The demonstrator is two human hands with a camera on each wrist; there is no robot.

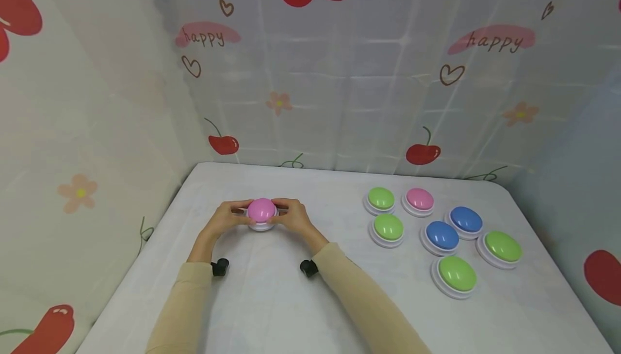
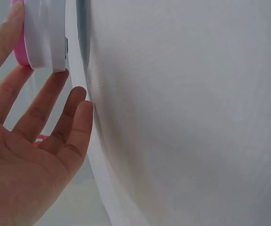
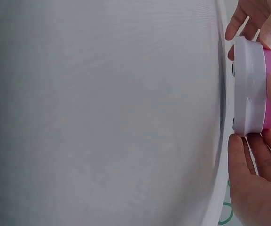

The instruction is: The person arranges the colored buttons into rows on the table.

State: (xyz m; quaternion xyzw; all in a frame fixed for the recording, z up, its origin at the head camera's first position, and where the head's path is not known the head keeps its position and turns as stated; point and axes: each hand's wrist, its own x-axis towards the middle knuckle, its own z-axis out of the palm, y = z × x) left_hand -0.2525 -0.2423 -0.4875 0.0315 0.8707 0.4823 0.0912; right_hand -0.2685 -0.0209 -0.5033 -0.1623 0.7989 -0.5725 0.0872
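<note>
Fingertips of the left hand (image 1: pixel 224 220) and right hand (image 1: pixel 294 217) pinched the white base of the pink button (image 1: pixel 262 211) from 9 and 3 o'clock, thumbs near its dome. In the left wrist view the fingers (image 2: pixel 41 106) lay nearly straight, their tips under the base rim (image 2: pixel 43 35); in the right wrist view the fingers (image 3: pixel 241 160) curled loosely against the base (image 3: pixel 248 87). The button stood slightly off the table (image 1: pixel 271 300), dome up, flat side down; being round, it had no long axis. It lay squarely between both hands, neither nearer. At 3 o'clock, well apart, sat seven more buttons (image 1: pixel 439 235), green, pink and blue.
</note>
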